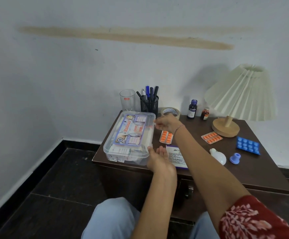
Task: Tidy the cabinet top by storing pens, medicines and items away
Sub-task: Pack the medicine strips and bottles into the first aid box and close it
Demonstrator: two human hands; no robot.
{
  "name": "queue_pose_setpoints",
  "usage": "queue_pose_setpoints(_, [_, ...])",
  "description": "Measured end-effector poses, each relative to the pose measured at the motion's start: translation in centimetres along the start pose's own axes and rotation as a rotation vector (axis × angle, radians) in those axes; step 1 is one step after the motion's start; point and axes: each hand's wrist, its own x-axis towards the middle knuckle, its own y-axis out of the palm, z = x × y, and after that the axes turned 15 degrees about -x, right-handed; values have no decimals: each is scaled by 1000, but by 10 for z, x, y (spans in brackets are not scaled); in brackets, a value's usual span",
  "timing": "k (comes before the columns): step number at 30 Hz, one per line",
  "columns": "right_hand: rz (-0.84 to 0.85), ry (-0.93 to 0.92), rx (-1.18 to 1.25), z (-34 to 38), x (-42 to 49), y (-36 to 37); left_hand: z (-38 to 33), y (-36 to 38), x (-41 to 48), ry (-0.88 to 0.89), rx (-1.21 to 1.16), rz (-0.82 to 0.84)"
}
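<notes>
**Cabinet top seen from above, read left to right.** At the back left stand a clear glass and a mesh pen holder with its pens upright, so the pen step looks done.

In front of them sits the first-aid box, a clear lidded tub with its label facing up, at the left end of the cabinet top.

The left hand lies with straight fingers against the box's near right corner. It grips nothing and probably braces the tub against sliding.

The right hand reaches to the far right edge, its fingertips narrowed to a pinch on the lid rim — apparently to lift the lid so the medicines can go in.

Below the right wrist, just beside the box, lies an orange blister strip. Near it is a printed leaflet.

Behind these are a tape roll and two medicine bottles.

Further right lie a second orange strip, a white bulb, a blue cap and a blue blister pack. All are loose and not yet stored, and they lie around the lamp.
</notes>
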Motion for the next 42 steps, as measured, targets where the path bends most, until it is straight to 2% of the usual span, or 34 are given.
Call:
queue_pose_setpoints(7, [143, 83, 67, -6, 0, -9, -13, -1, 9, 86, -20, -8])
queue_pose_setpoints(13, [194, 138, 151, -9, -5, -9, -15, -12, 7, 149, 12, -18])
queue_pose_setpoints(23, [58, 86, 185, -8, -10, -5, -21, -14, 2, 93, 39, -36])
queue_pose_setpoints(32, [-25, -28, 271, 13, -23, -5, -42, 2, -20, 55, 119, 143])
queue_pose_setpoints(35, [-63, -86, 349, 31, -33, 1, -54, 15, -29, 107, 244, 235])
queue_pose_setpoints(38, [-43, -165, 458, 47, -42, 11, -73, 29, -34, 261, 514, 325])
queue_pose_setpoints(40, [-35, -217, 500, 56, -46, 21, -91, 34, -33, 578, 783, 382])
queue_pose_setpoints(42, [-45, -255, 492, 65, -49, 33, -108, 38, -32, 1005, 1119, 435])
